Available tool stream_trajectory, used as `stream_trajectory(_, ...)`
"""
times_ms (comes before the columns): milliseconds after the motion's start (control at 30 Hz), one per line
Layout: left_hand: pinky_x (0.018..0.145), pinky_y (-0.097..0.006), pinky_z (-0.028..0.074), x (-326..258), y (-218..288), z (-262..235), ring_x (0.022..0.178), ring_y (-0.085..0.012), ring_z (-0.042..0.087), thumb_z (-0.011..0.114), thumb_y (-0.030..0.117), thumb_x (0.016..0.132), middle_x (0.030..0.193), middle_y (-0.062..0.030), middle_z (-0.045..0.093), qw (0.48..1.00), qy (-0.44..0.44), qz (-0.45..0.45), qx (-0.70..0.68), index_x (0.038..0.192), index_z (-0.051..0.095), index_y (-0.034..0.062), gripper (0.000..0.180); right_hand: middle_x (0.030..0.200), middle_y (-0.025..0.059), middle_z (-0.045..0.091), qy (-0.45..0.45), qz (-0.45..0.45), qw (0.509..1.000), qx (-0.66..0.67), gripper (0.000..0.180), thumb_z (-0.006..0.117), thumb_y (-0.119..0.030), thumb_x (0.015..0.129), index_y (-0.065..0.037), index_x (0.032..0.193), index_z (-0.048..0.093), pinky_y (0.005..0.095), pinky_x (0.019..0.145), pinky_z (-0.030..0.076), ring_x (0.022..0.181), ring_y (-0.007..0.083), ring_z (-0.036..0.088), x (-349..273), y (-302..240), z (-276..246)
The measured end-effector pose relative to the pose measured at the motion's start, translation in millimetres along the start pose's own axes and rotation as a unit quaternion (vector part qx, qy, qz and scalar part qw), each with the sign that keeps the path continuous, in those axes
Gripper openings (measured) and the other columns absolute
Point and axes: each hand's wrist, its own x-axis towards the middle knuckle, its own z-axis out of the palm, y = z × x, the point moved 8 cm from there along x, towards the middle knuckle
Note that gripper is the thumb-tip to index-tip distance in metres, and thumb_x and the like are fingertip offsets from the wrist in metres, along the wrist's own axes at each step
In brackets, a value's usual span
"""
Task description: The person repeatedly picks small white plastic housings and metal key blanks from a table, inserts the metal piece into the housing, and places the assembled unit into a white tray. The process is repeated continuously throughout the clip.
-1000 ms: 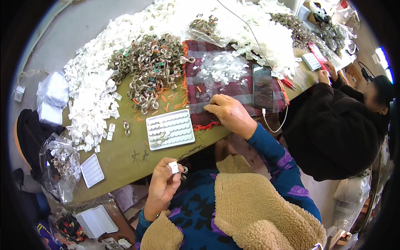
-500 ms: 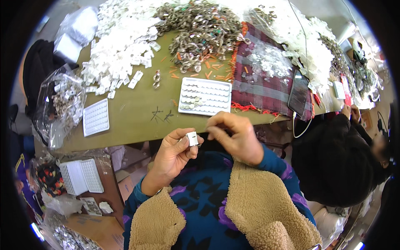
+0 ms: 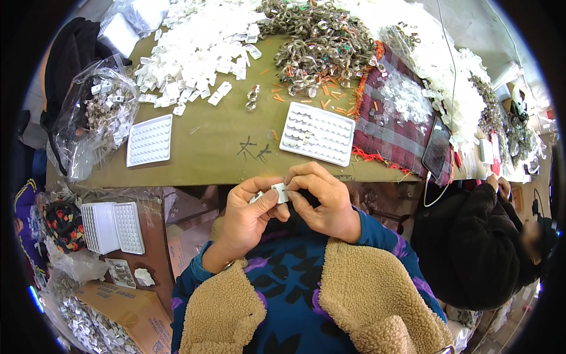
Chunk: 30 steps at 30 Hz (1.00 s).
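Fingertips of both the left hand [image 3: 247, 215] and right hand [image 3: 321, 197] pinch one small white plastic piece [image 3: 278, 192], held above the lap just short of the desk [image 3: 212, 147] edge. It looks light, stiff and easily dropped, so gripping its short edges seems safest.

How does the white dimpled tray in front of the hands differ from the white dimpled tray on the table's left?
The white plastic dimpled tray near the plaid cloth is larger and lies slanted; the smaller white plastic dimpled tray on the left sits nearly square to the table edge. The larger one holds small pieces in its lower-left cells; the smaller one looks empty. The larger lies just beyond the left hand and right hand; the smaller lies further off. Both rest flat on the olive table.
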Motion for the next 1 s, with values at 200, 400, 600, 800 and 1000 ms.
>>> stream_trajectory(200, 0.066, -0.029, 0.059, 2.8, -4.2, -0.2, 0.073, -0.0181, 0.069, 0.061, 0.005, 0.096, 0.088, -0.0129, 0.07, 0.999, 0.035, 0.002, 0.037, 0.117, 0.061, -0.0056, 0.023, 0.096, 0.014, 0.063, -0.016, -0.036, 0.998, -0.057, 0.019, 0.07, 0.008, 0.079, 0.001, 0.095, 0.064, 0.0316, 0.073, 0.053, 0.084, 0.0258, 0.066, -2.7, -0.4, -4.1)
stream_trajectory(400, 0.066, -0.028, 0.059, 10.9, -2.8, 6.8, 0.072, -0.0178, 0.069, 0.06, 0.007, 0.097, 0.09, -0.0133, 0.069, 1.0, 0.011, -0.021, -0.015, 0.116, 0.062, -0.0044, 0.022, 0.096, 0.0112, 0.066, 0.01, 0.078, 0.996, 0.041, 0.013, 0.068, 0.008, 0.082, 0.001, 0.092, 0.064, 0.0296, 0.072, 0.052, 0.081, 0.0194, 0.064, 2.8, 12.6, -15.4)
stream_trajectory(600, 0.067, -0.028, 0.059, 11.3, -9.9, 1.8, 0.073, -0.0169, 0.069, 0.061, 0.008, 0.097, 0.092, -0.0125, 0.07, 0.999, 0.006, -0.039, -0.01, 0.114, 0.062, -0.0029, 0.021, 0.09, 0.0106, 0.062, -0.01, 0.071, 0.997, 0.023, 0.014, 0.066, 0.009, 0.081, 0.001, 0.091, 0.06, 0.03, 0.068, 0.048, 0.078, 0.0206, 0.06, 5.5, 15.4, -8.3)
stream_trajectory(800, 0.066, -0.027, 0.059, 8.6, -1.8, -16.8, 0.07, -0.0167, 0.069, 0.062, 0.007, 0.096, 0.086, -0.0102, 0.069, 0.999, 0.035, -0.021, -0.022, 0.113, 0.061, -0.0056, 0.021, 0.093, 0.0149, 0.059, -0.087, 0.097, 0.991, 0.017, 0.017, 0.066, 0.009, 0.079, 0.002, 0.092, 0.058, 0.0343, 0.071, 0.049, 0.081, 0.0286, 0.061, 13.8, 23.4, 16.7)
stream_trajectory(1000, 0.063, -0.027, 0.059, 12.8, 30.5, -25.6, 0.073, -0.0156, 0.067, 0.056, 0.011, 0.1, 0.095, -0.0115, 0.067, 0.997, 0.011, 0.032, -0.067, 0.122, 0.057, -0.0015, 0.025, 0.098, 0.0166, 0.06, -0.23, 0.069, 0.971, -0.005, 0.025, 0.064, 0.008, 0.08, 0.001, 0.104, 0.062, 0.0355, 0.071, 0.052, 0.083, 0.0327, 0.063, 76.2, 27.9, 31.0)
